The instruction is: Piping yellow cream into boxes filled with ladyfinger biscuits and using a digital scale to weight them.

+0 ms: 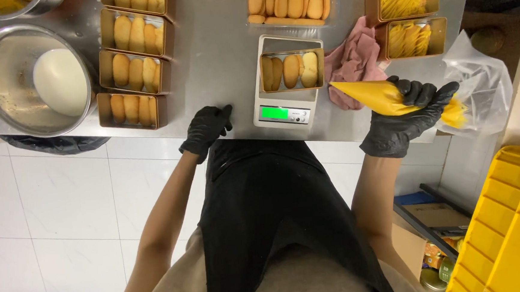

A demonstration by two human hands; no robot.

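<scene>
My right hand (411, 115), in a black glove, grips a piping bag (377, 95) full of yellow cream, its tip pointing left towards the scale. On the white kitchen scale (285, 111) with a lit green display sits a brown box (291, 70) holding several finger biscuits. My left hand (207, 130), also gloved in black, rests with curled fingers on the front edge of the steel table (218, 52), just left of the scale, holding nothing.
Several biscuit-filled brown boxes (132, 72) line the left side. Two boxes topped with yellow cream (411, 19) stand at the right. A pink cloth (354, 59), a clear tray of biscuits (287, 3), a steel bowl of white liquid (33, 78), a plastic bag (479, 87), yellow crates (511, 227).
</scene>
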